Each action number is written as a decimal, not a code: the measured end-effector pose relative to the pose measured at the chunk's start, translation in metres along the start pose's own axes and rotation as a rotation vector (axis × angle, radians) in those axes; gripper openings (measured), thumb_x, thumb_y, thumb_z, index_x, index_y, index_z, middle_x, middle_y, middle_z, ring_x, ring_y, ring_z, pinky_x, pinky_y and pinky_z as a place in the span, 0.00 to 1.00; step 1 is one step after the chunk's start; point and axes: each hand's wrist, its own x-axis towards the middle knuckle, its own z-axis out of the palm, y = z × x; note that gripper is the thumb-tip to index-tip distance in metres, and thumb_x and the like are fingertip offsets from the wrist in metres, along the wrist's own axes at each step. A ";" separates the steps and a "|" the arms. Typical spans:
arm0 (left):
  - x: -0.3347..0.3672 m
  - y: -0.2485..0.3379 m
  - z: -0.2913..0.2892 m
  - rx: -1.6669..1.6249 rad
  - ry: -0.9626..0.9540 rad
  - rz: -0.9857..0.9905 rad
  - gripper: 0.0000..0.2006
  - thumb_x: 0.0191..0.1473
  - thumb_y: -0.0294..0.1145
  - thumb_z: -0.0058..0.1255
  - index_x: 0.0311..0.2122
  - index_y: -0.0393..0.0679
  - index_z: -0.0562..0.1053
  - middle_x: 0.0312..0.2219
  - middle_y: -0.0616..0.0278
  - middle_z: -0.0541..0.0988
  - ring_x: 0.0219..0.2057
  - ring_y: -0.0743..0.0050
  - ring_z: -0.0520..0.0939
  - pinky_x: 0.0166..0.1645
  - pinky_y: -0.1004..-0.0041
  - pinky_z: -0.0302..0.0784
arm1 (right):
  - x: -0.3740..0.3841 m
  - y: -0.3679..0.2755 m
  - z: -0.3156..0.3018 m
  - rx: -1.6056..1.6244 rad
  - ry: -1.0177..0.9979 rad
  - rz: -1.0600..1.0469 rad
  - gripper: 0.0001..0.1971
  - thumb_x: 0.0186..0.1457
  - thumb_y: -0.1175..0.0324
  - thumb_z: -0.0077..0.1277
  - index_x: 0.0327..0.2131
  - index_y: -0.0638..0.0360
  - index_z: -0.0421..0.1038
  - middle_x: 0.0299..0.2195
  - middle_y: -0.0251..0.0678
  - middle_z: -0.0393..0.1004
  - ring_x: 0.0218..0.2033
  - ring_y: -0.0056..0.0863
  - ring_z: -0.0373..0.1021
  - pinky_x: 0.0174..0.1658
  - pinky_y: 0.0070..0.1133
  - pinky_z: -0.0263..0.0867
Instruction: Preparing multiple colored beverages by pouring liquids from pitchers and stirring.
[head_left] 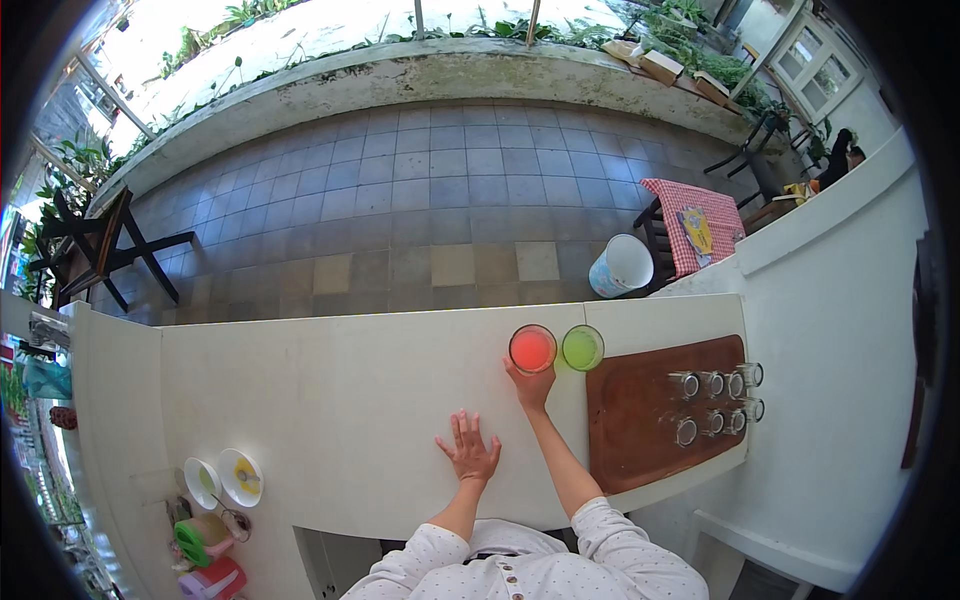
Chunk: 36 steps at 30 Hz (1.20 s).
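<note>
My right hand (pixel 531 385) reaches forward over the white counter (pixel 330 400). Its fingers curl about the near side of a glass of red drink (pixel 533 347), which stands close to the counter's far edge. Just to the right of it is a glass of green drink (pixel 583 347), untouched. My left hand (pixel 470 452) lies palm down on the counter with its fingers spread, holding nothing. The underside of my right hand's grip is hidden from above.
On the right, a brown tray (pixel 640 400) carries several small clear glasses (pixel 712 383). Two white bowls (pixel 241 477), a green pitcher (pixel 196 540) and a red one (pixel 213 578) are at the left. Beyond the counter stand a white bin (pixel 622 265) and a checked-cloth table (pixel 690 215).
</note>
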 end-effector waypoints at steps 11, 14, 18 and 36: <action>0.000 0.001 -0.003 -0.029 0.024 0.007 0.31 0.44 0.46 0.42 0.54 0.49 0.53 0.56 0.61 0.48 0.60 0.64 0.43 0.55 0.41 0.29 | -0.012 0.004 -0.003 0.043 0.045 0.097 0.22 0.37 0.68 0.61 0.37 0.63 0.65 0.36 0.34 0.69 0.37 0.22 0.66 0.40 0.20 0.62; 0.000 0.002 -0.004 -0.023 0.025 0.010 0.30 0.44 0.46 0.42 0.54 0.50 0.53 0.56 0.61 0.48 0.60 0.65 0.43 0.55 0.42 0.29 | -0.037 0.017 -0.018 0.027 0.137 0.116 0.26 0.37 0.69 0.60 0.42 0.63 0.62 0.40 0.39 0.66 0.41 0.30 0.64 0.43 0.23 0.62; 0.000 0.001 -0.001 0.006 0.028 -0.002 0.30 0.44 0.47 0.41 0.54 0.51 0.53 0.56 0.63 0.48 0.60 0.67 0.42 0.55 0.41 0.30 | -0.055 0.027 -0.047 0.024 0.222 0.228 0.26 0.37 0.70 0.59 0.42 0.63 0.61 0.40 0.37 0.64 0.43 0.29 0.63 0.43 0.22 0.63; -0.001 0.001 0.000 -0.006 0.056 0.004 0.30 0.45 0.45 0.41 0.54 0.51 0.53 0.57 0.63 0.47 0.60 0.67 0.43 0.56 0.43 0.29 | 0.000 0.037 -0.059 -0.268 0.207 0.105 0.18 0.37 0.66 0.59 0.32 0.65 0.65 0.21 0.39 0.64 0.16 0.30 0.60 0.23 0.25 0.57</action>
